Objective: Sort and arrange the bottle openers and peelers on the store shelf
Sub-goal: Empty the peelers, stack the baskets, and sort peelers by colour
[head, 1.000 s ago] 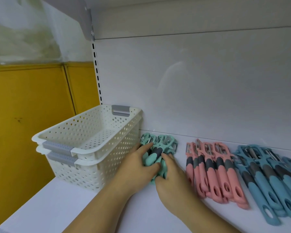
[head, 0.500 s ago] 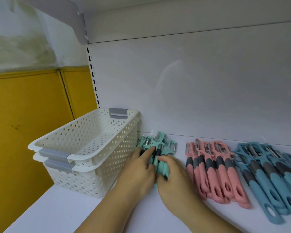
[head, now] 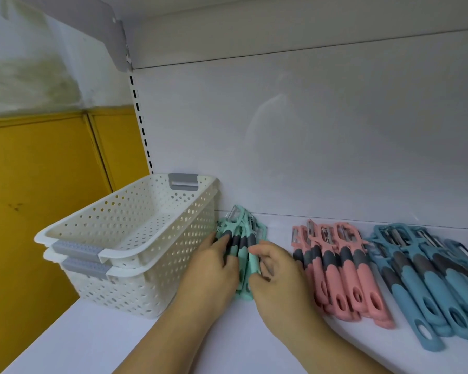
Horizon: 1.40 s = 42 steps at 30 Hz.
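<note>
A: Where're the mint peelers (head: 242, 247)?
B: On shelf (head: 119, 341), btwn stacked baskets (head: 135, 238) & pink peelers (head: 343, 271); left hand (head: 211, 268) & right hand (head: 278, 276) grip the bundle, one per side.
A: Tip?
B: I'd squeeze evenly; line handle ends w/ pink row.

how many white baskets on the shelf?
2: upper basket nested in the lower basket, at the left end of the shelf, beside the mint peelers. Nothing suggests a third hidden.
</note>
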{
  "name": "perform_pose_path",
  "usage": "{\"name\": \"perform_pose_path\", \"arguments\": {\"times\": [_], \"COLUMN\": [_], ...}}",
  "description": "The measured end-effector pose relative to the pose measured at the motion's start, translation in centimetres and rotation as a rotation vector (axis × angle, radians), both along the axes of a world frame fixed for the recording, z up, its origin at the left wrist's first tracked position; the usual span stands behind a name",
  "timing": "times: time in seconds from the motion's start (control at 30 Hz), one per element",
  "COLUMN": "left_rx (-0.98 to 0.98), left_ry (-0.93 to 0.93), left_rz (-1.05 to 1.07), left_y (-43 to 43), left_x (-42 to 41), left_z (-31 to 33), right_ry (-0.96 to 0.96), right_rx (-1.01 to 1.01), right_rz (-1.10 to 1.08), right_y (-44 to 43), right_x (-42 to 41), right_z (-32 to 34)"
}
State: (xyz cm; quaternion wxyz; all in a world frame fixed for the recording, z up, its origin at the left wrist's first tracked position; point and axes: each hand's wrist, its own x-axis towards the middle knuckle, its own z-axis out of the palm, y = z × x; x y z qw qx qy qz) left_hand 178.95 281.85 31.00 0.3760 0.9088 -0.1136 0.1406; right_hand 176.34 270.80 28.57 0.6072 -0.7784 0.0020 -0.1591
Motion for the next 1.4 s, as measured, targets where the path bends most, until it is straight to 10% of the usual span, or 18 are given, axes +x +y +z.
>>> {"name": "perform_pose_path", "arguments": {"times": [0.4, 0.67, 1.17, 1.4], "left_rx": [0.072, -0.017, -0.032, -0.371], "left_ry": [0.033, -0.011, -0.006, 0.047], "left_rz": [0.026, 0.038, 0.060, 0.027], "left_y": [0.0, 0.2, 0.0, 0.1], "left_x": [0.3, 0.0, 0.1, -1.4], "left_z": [-0.5, -0.1, -0.1, 1.5], "right_ry": [0.002, -0.147, -0.243, -0.256], "right_rx": [-0.222, -0.346, 0.189, -0.211], "right_rz": [0.273, 0.061, -0.139, 0.205], "right_y": [0.2, -0.1, -1.2, -0.7], "right_x": [-0.2, 0.3, -0.3, -0.5], "right_z": [0.2, -0.4, 1.5, 1.0]}}
